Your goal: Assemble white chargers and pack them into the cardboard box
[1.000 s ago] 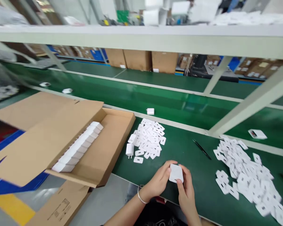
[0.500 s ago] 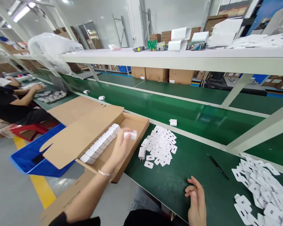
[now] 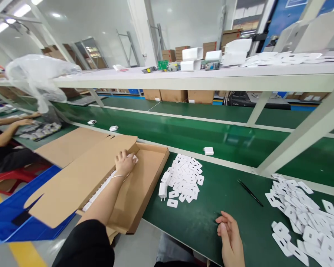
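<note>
Chargers (image 3: 98, 193) line lengthwise the left side of box (image 3: 139, 181); left hand (image 3: 124, 163) covers far end, pinching I cannot tell; right hand (image 3: 229, 234), fingers parted, is outside box

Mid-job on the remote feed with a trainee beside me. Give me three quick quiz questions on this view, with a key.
1. Which hand is at a charger in the open carton?
2. True or false: the black tool lies on the table between two piles of white plates.
3. What does the right hand hold?
A) a charger
B) the black tool
C) nothing visible

Key: 1. the left hand; 2. true; 3. C
</note>
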A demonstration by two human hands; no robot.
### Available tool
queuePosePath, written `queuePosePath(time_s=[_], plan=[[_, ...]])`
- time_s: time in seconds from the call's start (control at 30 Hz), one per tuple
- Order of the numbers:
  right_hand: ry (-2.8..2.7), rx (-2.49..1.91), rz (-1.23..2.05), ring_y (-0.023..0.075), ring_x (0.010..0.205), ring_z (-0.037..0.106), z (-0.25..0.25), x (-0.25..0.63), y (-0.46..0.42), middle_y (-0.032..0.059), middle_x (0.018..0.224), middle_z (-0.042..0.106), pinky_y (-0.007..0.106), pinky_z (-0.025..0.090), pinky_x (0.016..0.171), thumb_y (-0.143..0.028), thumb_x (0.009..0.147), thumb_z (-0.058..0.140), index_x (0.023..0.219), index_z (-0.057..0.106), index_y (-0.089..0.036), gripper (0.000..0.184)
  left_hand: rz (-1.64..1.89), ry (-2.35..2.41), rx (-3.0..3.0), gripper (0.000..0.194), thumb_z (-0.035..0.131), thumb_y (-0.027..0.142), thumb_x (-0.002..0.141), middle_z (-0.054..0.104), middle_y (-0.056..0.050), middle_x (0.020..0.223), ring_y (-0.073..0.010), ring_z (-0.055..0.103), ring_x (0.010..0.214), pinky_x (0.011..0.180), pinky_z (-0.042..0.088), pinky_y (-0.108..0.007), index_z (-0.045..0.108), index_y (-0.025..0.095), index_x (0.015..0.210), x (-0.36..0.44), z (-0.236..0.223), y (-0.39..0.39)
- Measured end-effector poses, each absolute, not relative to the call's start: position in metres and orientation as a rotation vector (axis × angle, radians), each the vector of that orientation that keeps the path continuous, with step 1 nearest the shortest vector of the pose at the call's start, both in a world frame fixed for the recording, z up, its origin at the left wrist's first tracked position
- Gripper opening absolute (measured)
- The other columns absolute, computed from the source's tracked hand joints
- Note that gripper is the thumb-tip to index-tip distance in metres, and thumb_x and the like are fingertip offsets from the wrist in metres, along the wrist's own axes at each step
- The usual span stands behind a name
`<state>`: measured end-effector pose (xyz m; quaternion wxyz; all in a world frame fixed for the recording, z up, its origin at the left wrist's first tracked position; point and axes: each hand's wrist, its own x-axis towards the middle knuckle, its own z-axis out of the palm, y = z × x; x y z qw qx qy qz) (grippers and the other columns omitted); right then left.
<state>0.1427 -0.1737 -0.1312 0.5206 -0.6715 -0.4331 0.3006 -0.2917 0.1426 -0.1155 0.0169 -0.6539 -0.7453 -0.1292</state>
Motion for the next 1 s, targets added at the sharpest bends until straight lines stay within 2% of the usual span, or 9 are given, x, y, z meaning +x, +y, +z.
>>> queuePosePath(time_s=[0.1,0.23,0.3,0.37,0.53,0.67,0.8,0.93,1.0], plan=[[-1.045,-1.647,0.641,0.0227,0.084,0.07,-0.124,0.15,-0.176,0.0115,0.107,0.07,0.036,0.061,0.073,-0.06,0.103,0.053,0.124,0.065,-0.024,0.043,-0.339,-2.291,-1.993,0.042,0.052,0.031,0.099,0.044,-0.027,0.158,-0.0481,0.035,0.147,0.113,0.031,-0.066,0.068,0.015,0.134,-0.293,-0.115,0.141],[-1.152,-1.898,-0.029,0.0332,0.106,0.067,-0.109,0.189,-0.19,0.0144,0.114,0.067,0.053,0.057,0.09,-0.053,0.104,0.05,0.109,0.07,-0.023,0.036,-0.385,-2.201,-1.961,0.047,0.051,0.034,0.098,0.038,-0.033,0.158,-0.0519,0.042,0.141,0.109,0.037,-0.066,0.067,0.007,0.134,-0.272,-0.104,0.14],[-1.192,-2.071,-0.348,0.0411,0.115,0.064,-0.106,0.21,-0.199,0.0196,0.124,0.063,0.062,0.054,0.092,-0.051,0.104,0.046,0.114,0.069,-0.019,0.04,-0.527,-2.102,-1.94,0.049,0.049,0.035,0.099,0.035,-0.033,0.157,-0.0521,0.045,0.137,0.107,0.04,-0.065,0.066,0.005,0.133,-0.248,-0.095,0.143],[-1.248,-2.197,-0.503,0.0449,0.119,0.062,-0.109,0.224,-0.206,0.0243,0.132,0.059,0.064,0.055,0.091,-0.047,0.105,0.044,0.121,0.066,-0.015,0.043,-0.719,-1.913,-2.011,0.046,0.049,0.035,0.098,0.042,-0.03,0.151,-0.0491,0.049,0.133,0.106,0.043,-0.064,0.068,0.007,0.129,-0.211,-0.082,0.148],[-1.54,-2.094,-0.422,0.0345,0.12,0.066,-0.12,0.225,-0.209,0.0175,0.131,0.065,0.053,0.059,0.097,-0.027,0.107,0.046,0.127,0.059,-0.019,0.026,-0.792,-1.476,-2.642,0.038,0.049,0.027,0.097,0.055,-0.025,0.131,-0.0409,0.055,0.124,0.104,0.047,-0.055,0.066,0.01,0.126,-0.06,-0.052,0.154],[-1.614,-1.964,-0.306,0.0281,0.117,0.069,-0.118,0.22,-0.21,0.0104,0.129,0.068,0.051,0.058,0.103,-0.019,0.105,0.047,0.122,0.061,-0.025,0.023,-0.675,-1.298,-2.909,0.038,0.058,0.028,0.096,0.061,-0.019,0.134,-0.033,0.063,0.117,0.1,0.051,-0.043,0.063,0.016,0.132,0.074,-0.055,0.15],[-1.511,-1.99,-0.397,0.0324,0.127,0.063,-0.113,0.221,-0.213,0.0126,0.136,0.064,0.058,0.052,0.109,-0.02,0.103,0.052,0.127,0.06,-0.025,0.026,-0.698,-1.285,-3.039,0.05,0.069,0.035,0.093,0.063,-0.02,0.138,-0.037,0.06,0.126,0.104,0.049,-0.046,0.058,0.015,0.137,0.168,-0.067,0.142],[-1.19,-2.174,-0.555,0.037,0.12,0.062,-0.119,0.222,-0.214,0.0188,0.128,0.063,0.057,0.055,0.093,-0.023,0.102,0.049,0.139,0.052,-0.019,0.037,-0.819,-1.34,-3.144,0.036,0.075,0.022,0.084,0.073,-0.018,0.115,-0.0378,0.067,0.115,0.1,0.051,-0.05,0.064,0.015,0.117,0.203,-0.067,0.131],[-1.149,-2.222,-0.549,0.0367,0.118,0.062,-0.123,0.222,-0.213,0.0188,0.126,0.064,0.054,0.054,0.091,-0.023,0.102,0.048,0.141,0.051,-0.019,0.039,-0.955,-1.346,-3.168,0.034,0.075,0.02,0.084,0.073,-0.017,0.114,-0.037,0.067,0.114,0.099,0.052,-0.051,0.061,0.017,0.115,0.201,-0.063,0.123]])
